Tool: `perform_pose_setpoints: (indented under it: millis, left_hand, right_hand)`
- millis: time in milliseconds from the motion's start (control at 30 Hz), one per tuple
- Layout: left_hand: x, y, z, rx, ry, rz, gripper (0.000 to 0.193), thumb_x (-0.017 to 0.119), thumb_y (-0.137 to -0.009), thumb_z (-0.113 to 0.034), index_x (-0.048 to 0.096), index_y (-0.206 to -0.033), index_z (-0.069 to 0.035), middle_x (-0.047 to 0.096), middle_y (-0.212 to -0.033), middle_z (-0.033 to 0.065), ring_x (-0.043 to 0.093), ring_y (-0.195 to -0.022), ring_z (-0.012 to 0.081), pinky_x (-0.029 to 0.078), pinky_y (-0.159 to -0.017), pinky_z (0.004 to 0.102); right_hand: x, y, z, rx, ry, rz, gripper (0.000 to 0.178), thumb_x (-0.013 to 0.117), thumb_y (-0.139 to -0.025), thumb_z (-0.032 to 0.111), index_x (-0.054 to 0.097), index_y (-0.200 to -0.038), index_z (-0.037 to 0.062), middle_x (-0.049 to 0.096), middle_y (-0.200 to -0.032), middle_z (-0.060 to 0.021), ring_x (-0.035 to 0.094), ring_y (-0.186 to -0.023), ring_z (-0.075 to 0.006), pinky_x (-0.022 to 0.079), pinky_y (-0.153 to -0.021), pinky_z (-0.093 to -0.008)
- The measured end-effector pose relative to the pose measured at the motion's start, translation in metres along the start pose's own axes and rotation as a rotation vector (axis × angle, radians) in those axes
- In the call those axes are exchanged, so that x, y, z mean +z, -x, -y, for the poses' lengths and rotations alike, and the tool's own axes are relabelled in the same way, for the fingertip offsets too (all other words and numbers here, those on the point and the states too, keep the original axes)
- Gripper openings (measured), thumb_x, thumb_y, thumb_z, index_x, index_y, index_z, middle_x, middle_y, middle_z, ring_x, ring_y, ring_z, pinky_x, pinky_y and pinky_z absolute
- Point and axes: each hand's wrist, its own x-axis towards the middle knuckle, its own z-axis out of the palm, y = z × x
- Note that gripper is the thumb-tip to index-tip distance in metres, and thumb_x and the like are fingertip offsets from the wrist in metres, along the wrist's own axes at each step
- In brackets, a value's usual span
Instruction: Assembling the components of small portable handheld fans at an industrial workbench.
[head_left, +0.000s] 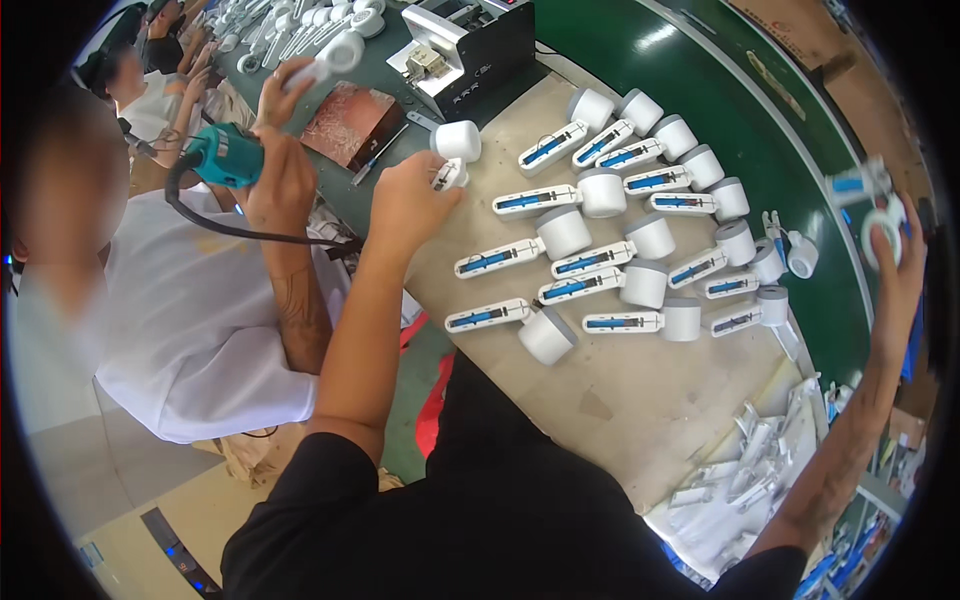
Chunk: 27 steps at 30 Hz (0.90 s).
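At the table's left edge my left hand is closed on a white round-headed device, its fingers around the handle part. Out at the far right, my raised right hand grips another white device with a ring-shaped part; a blurred blue piece shows beside it. Between my hands several white devices lie in rows, with cylindrical grey-rimmed heads and opened handles showing blue cells and thin wires. One more white device lies on the green surface nearer my right hand.
Loose white handle shells are heaped at the table's near right. A black and silver machine stands at the back beside a reddish box. At left, a co-worker's hand holds a teal power tool with a black cord. A green belt curves behind.
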Motion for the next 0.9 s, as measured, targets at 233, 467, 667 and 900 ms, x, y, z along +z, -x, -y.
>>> perform_pose_setpoints:
  millis: [233, 467, 667, 900]
  left_hand:
    - [-0.005, 0.016, -0.011, -0.006, -0.047, 0.035, 0.054, 0.082, -0.071, -0.027, 0.057, -0.114, -0.007, 0.072, -0.091, 0.0174, 0.069, -0.083, 0.0366, 0.053, -0.076, 0.0416]
    - [0.006, 0.109, -0.120, 0.367, 0.707, -0.009, 0.022, 0.073, -0.085, -0.015, 0.068, -0.102, -0.002, 0.071, -0.096, 0.0071, 0.068, -0.091, 0.0174, 0.052, -0.082, 0.0313]
    - [0.071, 0.192, -0.211, -0.381, 1.684, 1.485, 0.063, 0.038, -0.101, -0.059, 0.062, -0.113, -0.002, 0.068, -0.105, 0.0142, 0.067, -0.097, 0.0262, 0.050, -0.096, 0.0399]
    - [0.058, 0.164, -0.236, -0.260, 1.354, 1.322, 0.059, 0.045, -0.099, -0.056, 0.062, -0.118, -0.003, 0.068, -0.084, 0.0108, 0.066, -0.065, 0.0180, 0.055, -0.061, 0.0339]
  right_hand:
    - [-0.070, 0.133, 0.026, -0.063, 0.071, -0.081, 0.076, 0.072, -0.085, 0.026, 0.036, -0.150, 0.0099, 0.053, -0.137, -0.0147, 0.053, -0.123, -0.0258, 0.045, -0.101, -0.0337]
    - [-0.030, 0.240, 0.056, 0.132, -0.529, -0.001, 0.104, 0.090, -0.062, 0.045, 0.036, -0.138, -0.0016, 0.064, -0.103, -0.0136, 0.062, -0.091, -0.0172, 0.047, -0.077, -0.0249]
    - [0.009, 0.266, 0.051, 0.398, -0.840, 0.062, 0.075, 0.080, -0.074, 0.036, 0.047, -0.130, -0.0012, 0.063, -0.114, -0.0174, 0.062, -0.102, -0.0219, 0.049, -0.084, -0.0287]
    - [0.030, 0.274, 0.026, 0.583, -1.244, 0.036, 0.062, 0.046, -0.101, 0.048, 0.035, -0.147, 0.0088, 0.061, -0.119, -0.0069, 0.059, -0.105, -0.0173, 0.051, -0.070, -0.0288]
